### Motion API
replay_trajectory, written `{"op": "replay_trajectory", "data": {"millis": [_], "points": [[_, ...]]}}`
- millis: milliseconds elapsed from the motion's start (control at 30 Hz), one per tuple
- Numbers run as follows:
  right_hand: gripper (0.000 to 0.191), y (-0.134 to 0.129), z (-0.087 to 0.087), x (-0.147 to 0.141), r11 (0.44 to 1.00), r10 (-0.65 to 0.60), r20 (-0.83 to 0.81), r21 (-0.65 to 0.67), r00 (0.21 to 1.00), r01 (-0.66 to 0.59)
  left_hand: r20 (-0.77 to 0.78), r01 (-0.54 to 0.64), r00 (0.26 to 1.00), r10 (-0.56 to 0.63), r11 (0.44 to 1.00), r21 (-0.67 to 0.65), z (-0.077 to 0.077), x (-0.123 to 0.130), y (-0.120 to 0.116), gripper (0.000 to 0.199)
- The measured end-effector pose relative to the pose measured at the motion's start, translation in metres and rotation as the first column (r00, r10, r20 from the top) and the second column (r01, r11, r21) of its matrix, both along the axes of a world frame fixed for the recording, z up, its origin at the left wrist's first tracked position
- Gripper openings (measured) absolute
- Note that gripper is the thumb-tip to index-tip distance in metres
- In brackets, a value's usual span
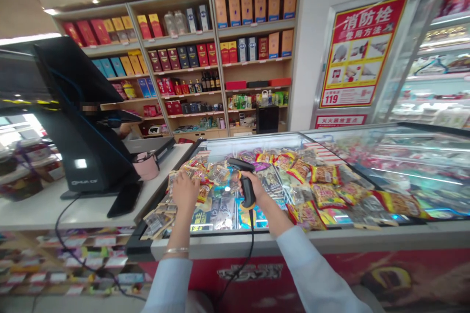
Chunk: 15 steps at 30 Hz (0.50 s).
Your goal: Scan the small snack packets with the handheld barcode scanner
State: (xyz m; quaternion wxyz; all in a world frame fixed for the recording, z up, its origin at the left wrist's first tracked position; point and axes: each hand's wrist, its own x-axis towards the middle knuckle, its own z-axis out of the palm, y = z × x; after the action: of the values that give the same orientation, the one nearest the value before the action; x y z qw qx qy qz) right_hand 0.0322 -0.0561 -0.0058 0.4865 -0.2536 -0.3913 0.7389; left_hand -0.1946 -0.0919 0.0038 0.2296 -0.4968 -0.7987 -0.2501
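Note:
My right hand [253,186] is wrapped round the handle of a black and yellow barcode scanner [248,194], whose cable hangs down over the front edge. The scanner's head points left, above the glass-topped freezer [220,227]. On the left of that top, my left hand [185,190] lies palm down over a heap of small snack packets [200,173], fingers apart; its fingertips are partly lost among the packets. Clear packets with pale edges [159,220] lie by my left wrist. Several yellow and red snack bags [326,195] spread out to the right of the scanner.
To the left, a white counter [95,217] carries a black checkout terminal [91,156], a dark phone [125,199] and a pink cup [147,165]. Shelves of boxed goods [179,58] stand behind. A black cable [60,234] droops off the counter.

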Motion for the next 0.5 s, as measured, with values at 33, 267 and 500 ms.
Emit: {"op": "replay_trajectory", "data": {"millis": [33,267,500], "points": [[0.025,-0.001,0.004,0.007,1.000,-0.017,-0.001,0.005,1.000,0.017,-0.007,0.021,1.000,-0.021,1.000,0.006,0.000,0.007,0.003,0.060],[0.022,-0.001,0.025,0.074,0.994,-0.103,0.000,-0.026,0.995,0.103,-0.010,0.185,0.983,-0.185,0.983,0.014,-0.003,0.072,0.026,0.059],[0.024,0.004,0.037,0.147,0.973,-0.228,-0.009,-0.014,0.974,0.228,0.049,0.336,0.940,-0.336,0.942,0.023,0.002,0.149,0.040,0.055]]}}
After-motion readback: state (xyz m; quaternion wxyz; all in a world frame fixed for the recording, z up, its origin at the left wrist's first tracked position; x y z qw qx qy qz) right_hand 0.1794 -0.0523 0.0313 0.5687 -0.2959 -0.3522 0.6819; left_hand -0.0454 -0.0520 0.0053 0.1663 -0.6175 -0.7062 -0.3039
